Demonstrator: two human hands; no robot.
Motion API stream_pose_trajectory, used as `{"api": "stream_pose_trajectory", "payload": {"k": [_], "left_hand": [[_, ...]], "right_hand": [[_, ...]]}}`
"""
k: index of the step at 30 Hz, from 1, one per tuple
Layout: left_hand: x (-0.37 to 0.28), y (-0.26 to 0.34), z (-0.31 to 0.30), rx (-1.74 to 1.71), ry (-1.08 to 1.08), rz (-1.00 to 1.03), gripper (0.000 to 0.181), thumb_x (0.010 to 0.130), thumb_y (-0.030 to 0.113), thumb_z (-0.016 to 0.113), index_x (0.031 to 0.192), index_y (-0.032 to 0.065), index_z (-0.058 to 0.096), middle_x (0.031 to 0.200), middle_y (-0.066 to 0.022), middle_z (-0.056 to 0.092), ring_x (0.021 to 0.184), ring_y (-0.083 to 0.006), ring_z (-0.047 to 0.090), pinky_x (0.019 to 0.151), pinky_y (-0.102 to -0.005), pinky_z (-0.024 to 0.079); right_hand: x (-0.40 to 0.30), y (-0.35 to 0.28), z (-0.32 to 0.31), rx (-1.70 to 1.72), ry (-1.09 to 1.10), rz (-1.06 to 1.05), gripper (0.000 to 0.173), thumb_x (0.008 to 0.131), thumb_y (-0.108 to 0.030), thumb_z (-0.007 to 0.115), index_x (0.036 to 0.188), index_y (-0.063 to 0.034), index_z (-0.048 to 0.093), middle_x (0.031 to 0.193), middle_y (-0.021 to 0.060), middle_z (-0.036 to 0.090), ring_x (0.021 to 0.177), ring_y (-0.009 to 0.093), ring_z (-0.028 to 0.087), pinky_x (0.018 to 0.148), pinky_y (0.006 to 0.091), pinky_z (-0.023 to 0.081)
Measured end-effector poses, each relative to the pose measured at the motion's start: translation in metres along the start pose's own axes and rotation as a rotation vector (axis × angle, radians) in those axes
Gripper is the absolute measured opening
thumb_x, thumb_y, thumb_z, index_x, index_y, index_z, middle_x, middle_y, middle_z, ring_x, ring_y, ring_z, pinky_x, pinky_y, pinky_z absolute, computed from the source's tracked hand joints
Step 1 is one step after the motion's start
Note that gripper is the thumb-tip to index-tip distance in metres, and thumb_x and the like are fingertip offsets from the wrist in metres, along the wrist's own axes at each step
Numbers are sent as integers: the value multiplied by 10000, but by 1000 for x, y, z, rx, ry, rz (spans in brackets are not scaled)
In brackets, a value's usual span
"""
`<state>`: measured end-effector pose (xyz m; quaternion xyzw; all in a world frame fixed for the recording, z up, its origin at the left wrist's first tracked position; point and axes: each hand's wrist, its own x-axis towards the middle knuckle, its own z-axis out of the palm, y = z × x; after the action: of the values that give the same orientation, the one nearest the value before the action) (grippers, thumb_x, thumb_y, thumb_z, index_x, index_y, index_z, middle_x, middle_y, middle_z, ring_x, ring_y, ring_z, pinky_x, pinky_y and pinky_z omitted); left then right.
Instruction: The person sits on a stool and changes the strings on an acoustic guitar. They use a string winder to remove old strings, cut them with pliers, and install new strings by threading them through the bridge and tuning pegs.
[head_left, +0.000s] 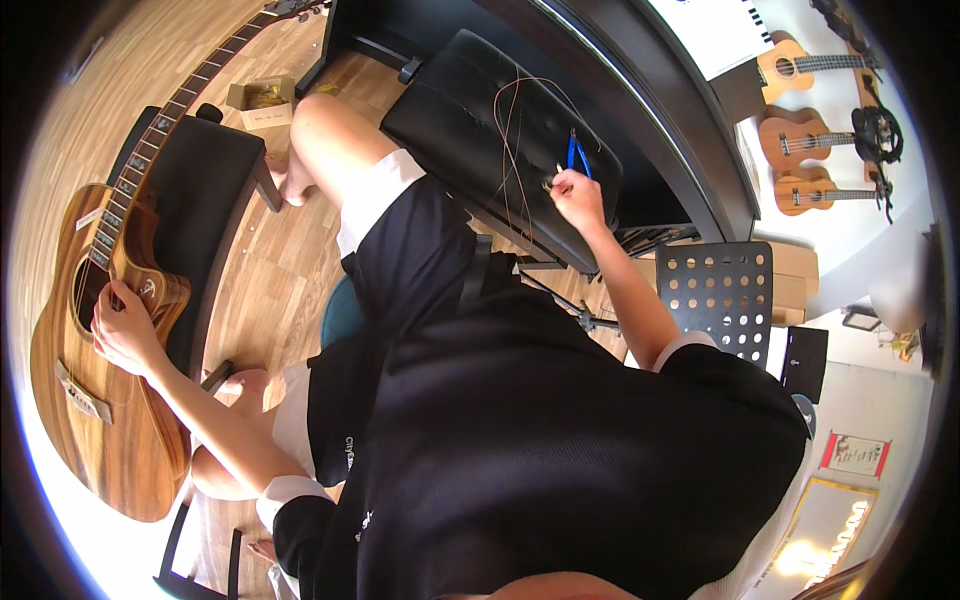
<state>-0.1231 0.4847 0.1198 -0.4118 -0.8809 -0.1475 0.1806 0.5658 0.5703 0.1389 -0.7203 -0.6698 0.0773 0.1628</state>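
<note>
An acoustic guitar with a cutaway wooden body lies at the left, its neck over a black padded bench. My left hand is at the edge of its soundhole, fingers curled at the strings; whether they pinch one is hidden. My right hand is above a black tufted bench, its fingertips closed on a small thing, partly hidden, with a brass-coloured bit showing. Beside that hand lie blue-handled pliers. Loose copper-coloured guitar string loops across the bench.
An open cardboard box stands on the wooden floor beyond my knee. A dark piano borders the tufted bench. A perforated black music stand is near my right arm. Several ukuleles hang on the wall at the right.
</note>
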Motion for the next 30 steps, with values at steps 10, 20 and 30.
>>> {"api": "stream_pose_trajectory", "payload": {"k": [10,20,30], "left_hand": [[-2,-14,5,-253,207,87,227,888,268,595,972,108,732,972,-52,710,889,-254,670,772,-386,533],[-10,-13,-32,-406,406,63,108,857,74,641,890,79,744,877,-31,725,775,-174,693,680,-303,554],[-24,-143,-54,-298,676,-387,173,839,121,675,1000,78,721,1029,-73,709,989,-231,663,897,-325,499]], "right_hand": [[-12,41,11,-211,13,-160,218,712,-103,715,922,-129,661,1036,121,558,986,332,560,849,405,485],[36,55,-67,625,11,203,91,990,-111,441,1075,-128,471,1108,95,585,856,231,675,707,327,567],[83,-226,-41,1299,-661,-248,187,984,-287,487,986,-109,431,1143,215,607,854,227,611,724,276,439]]}}
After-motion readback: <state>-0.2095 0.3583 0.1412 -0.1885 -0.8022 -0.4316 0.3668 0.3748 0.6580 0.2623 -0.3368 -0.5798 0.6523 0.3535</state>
